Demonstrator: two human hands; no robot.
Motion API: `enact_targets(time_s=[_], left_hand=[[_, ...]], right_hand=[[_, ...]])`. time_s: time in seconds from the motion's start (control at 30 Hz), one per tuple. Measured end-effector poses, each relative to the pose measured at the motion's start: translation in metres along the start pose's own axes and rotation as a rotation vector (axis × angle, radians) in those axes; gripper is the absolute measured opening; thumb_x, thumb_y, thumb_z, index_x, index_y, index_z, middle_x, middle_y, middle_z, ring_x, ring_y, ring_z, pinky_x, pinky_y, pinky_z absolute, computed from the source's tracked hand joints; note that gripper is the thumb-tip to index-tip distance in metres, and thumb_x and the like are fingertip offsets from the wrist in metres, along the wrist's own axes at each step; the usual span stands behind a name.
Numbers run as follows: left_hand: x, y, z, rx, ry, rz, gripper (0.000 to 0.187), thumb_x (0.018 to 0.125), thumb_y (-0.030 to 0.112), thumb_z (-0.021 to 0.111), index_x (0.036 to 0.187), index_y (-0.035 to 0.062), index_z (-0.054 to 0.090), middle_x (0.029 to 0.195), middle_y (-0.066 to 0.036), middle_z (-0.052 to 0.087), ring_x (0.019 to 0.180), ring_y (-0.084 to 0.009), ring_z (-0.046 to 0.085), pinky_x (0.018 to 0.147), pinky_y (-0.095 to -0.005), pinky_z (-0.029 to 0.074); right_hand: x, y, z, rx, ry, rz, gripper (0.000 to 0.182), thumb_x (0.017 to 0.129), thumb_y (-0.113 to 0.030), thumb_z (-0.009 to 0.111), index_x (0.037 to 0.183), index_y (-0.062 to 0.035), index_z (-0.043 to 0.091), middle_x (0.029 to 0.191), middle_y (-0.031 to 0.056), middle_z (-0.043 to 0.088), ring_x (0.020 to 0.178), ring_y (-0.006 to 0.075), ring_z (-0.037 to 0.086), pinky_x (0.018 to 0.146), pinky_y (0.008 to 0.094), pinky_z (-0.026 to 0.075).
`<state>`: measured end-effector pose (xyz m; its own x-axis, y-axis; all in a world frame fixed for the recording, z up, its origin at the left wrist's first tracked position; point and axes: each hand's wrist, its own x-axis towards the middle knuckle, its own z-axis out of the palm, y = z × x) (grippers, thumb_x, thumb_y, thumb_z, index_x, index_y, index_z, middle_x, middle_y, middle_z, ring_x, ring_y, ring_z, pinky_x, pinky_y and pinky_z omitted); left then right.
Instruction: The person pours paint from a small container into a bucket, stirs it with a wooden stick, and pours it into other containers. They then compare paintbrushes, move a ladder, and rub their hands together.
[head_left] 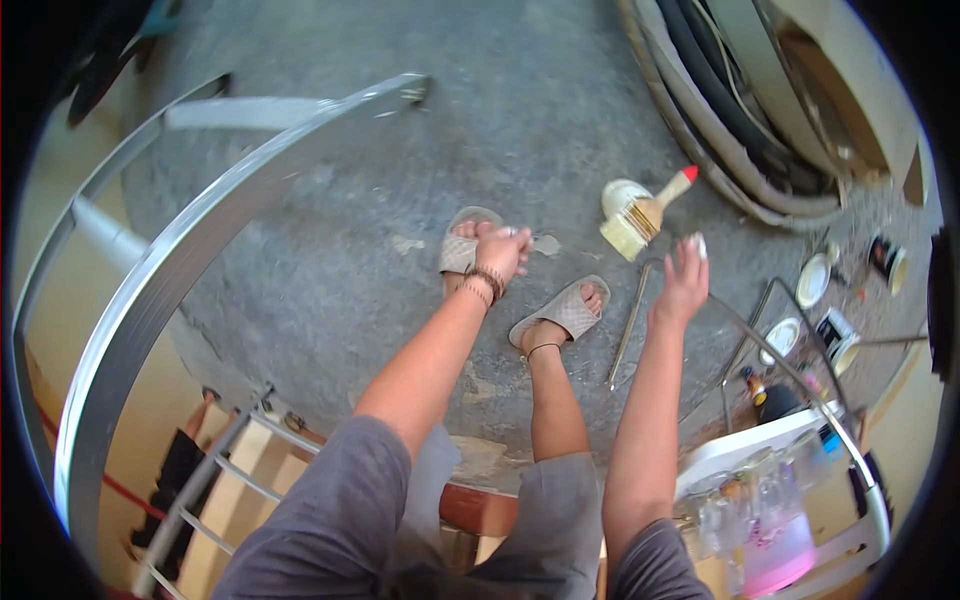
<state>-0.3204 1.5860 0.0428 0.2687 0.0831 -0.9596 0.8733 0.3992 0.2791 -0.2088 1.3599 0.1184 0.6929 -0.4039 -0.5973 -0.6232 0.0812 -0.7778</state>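
My left hand (503, 253) hangs over the floor, just above the toe of my left slipper (450, 243). Its fingers are curled in, and small white patches show at the fingertips. Whether anything lies inside them cannot be made out. On the right, my right hand (682, 287) is raised with its fingers stretched out and a white patch at one tip. Nearest to it are a wide paintbrush (645, 215) with a red-tipped handle, lying across a round white lid or tub (622, 195), and a thin metal rod (629, 330) on the floor.
A curved metal ladder-like frame (180, 235) rises at left. Coiled hoses (700, 130) lie at upper right. Paint cans (888, 262), a white lid (780, 340) and a metal-framed chair or stand (800, 375) with glasses (735, 505) crowd the right. Another person (180, 480) stands lower left.
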Motion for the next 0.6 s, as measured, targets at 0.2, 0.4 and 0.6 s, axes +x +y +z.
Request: enact_targets(time_s=[0.2, 0.4, 0.6], left_hand=[[-0.199, -0.03, -0.084, 0.03, 0.341, 0.155, 0.029, 0.082, 0.028, 0.073, 0.067, 0.0067, 0.059, 0.06, 0.0, 0.056, 0.052, -0.0085, 0.05, 0.049, -0.0261, 0.044], [-0.394, -0.092, -0.122, -0.061, 0.635, 0.341, 0.029, 0.073, 0.033, 0.079, 0.075, 0.0056, 0.07, 0.074, -0.011, 0.069, 0.07, -0.0182, 0.065, 0.068, -0.0327, 0.052], [-0.576, -0.148, -0.143, 0.066, 0.597, 0.19, 0.048, 0.076, 0.052, 0.067, 0.074, 0.0047, 0.071, 0.076, -0.015, 0.069, 0.075, -0.0317, 0.066, 0.072, -0.0407, 0.051]], right_hand=[[-0.155, -0.074, 0.015, -0.263, -0.456, 0.278, 0.031, 0.09, -0.023, 0.065, 0.113, -0.0016, 0.061, 0.099, 0.0037, 0.064, 0.091, 0.0133, 0.06, 0.073, 0.0277, 0.049], [-0.285, -0.219, 0.048, -0.529, -0.904, 0.091, 0.03, 0.089, -0.021, 0.065, 0.113, -0.0029, 0.062, 0.093, 0.0016, 0.063, 0.085, 0.0101, 0.06, 0.066, 0.0222, 0.046], [-0.334, -0.258, 0.066, -0.702, -1.21, -0.156, 0.015, 0.086, -0.022, 0.064, 0.082, -0.008, 0.06, 0.069, 0.0018, 0.06, 0.06, 0.011, 0.057, 0.05, 0.0256, 0.046]])
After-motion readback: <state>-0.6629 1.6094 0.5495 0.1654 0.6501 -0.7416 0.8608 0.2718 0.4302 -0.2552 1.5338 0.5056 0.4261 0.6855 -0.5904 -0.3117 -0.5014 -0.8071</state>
